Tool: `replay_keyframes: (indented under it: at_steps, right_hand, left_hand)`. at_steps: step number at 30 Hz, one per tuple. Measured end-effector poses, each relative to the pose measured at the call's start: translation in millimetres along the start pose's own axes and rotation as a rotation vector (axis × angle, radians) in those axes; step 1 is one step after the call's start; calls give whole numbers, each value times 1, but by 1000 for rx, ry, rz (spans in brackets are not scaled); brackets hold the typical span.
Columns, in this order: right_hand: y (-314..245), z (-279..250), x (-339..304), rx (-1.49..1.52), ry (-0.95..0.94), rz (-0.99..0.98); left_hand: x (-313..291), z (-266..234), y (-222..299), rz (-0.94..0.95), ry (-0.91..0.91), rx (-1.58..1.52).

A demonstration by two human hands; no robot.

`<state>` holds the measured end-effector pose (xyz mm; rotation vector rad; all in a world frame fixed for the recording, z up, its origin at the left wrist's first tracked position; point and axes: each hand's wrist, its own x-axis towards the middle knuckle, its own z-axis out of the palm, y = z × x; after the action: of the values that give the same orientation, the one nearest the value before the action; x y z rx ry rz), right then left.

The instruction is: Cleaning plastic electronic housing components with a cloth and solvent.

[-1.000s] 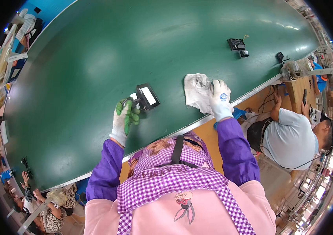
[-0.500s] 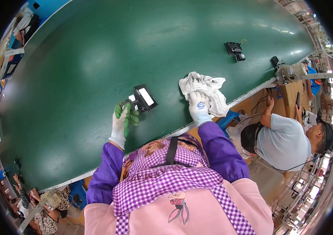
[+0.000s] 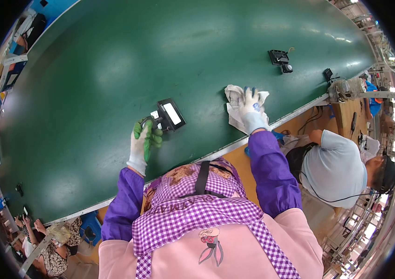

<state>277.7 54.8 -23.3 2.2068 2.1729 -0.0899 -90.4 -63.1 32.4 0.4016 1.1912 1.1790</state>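
Observation:
My left hand (image 3: 145,137), in a white knitted glove with green-coated palm and fingers, grips the sensor end of a small black floodlight (image 3: 171,114). The lamp has a white rectangular panel and small white labels beside its bracket. Its head lies just above or on the green table; which, I cannot tell. To the right, a crumpled white cloth (image 3: 236,122) rests near the table's front edge. My right hand (image 3: 252,109), in a white glove with blue fingertips, lies on top of the cloth, fingers stretched away from me. The palm side is hidden.
Another black floodlight (image 3: 279,57) with a round sensor and a thin wire lies farther right on the green table (image 3: 113,56). A small black item (image 3: 328,74) sits near the right edge. A seated co-worker (image 3: 332,167) is close on my right; other people sit at lower left.
My right hand has shifted right and its fingers have straightened over the cloth, which is now flatter. The left hand and floodlight have barely moved. The co-worker's head and arm have turned lower.

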Motion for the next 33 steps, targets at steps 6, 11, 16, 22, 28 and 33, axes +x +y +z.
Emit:
replay_keyframes:
  at_steps: [6,11,16,22,28,33]
  right_hand:
    - [-44,24,-45,64,-34,-48]
    - [-48,-1,-45,-79,-38,-202]
    - [-46,11,-11,29,69,-193]
    - [-66,14,-22,-61,38,-149]
    - [-47,20,-15,-27,197,-310]
    - [-74,-19,5,236,-28,2]
  left_hand:
    - [-5,-1,3,-35,14,-27]
    - [-7,-9,1,-73,-22,-53]
    - [-6,-6,2,-103,125,231]
    - [3,11,-3,-204,281,753]
    - [16,3,-8,-213,-210,638]
    - [21,15,-34,-275,-227,174]
